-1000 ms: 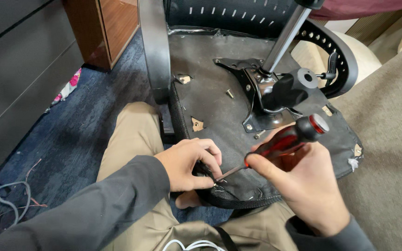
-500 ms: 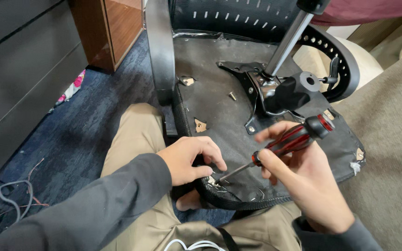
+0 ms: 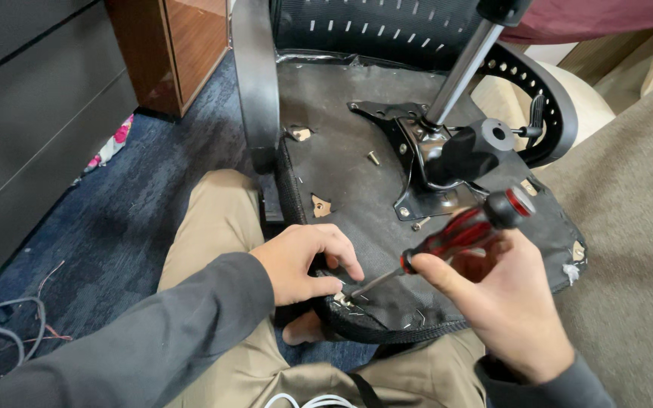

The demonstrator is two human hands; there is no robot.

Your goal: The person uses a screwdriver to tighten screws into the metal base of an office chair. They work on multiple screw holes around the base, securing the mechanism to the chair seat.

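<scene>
1. We see an upturned office chair lying across the person's lap, the black underside of its seat (image 3: pixel 357 189) facing up; we place everything else from that seat.
2. The right hand (image 3: pixel 504 302), at the near right edge of the seat, has its grip wrapped tight round the red and black handle of a screwdriver (image 3: pixel 462 230). The thumb lies along the handle near the shaft.
3. The shaft slants down and left, with its tip at a staple (image 3: pixel 341 300) on the near edge of the seat, right beside the left thumb.
4. The left hand (image 3: pixel 304 261) rests on that same near edge with its fingers curled over the fabric; its grip is partly closed, and we cannot tell whether it pinches anything.
5. Compared with half a second ago, the screwdriver handle is tilted a little differently, while the tip and the left hand have kept to the same spot on the edge.
6. At the middle of the seat sits the metal plate (image 3: pixel 410 162), with the gas column (image 3: pixel 462 68) rising from it.
7. A loose screw (image 3: pixel 374 158) lies just left of the plate.
</scene>
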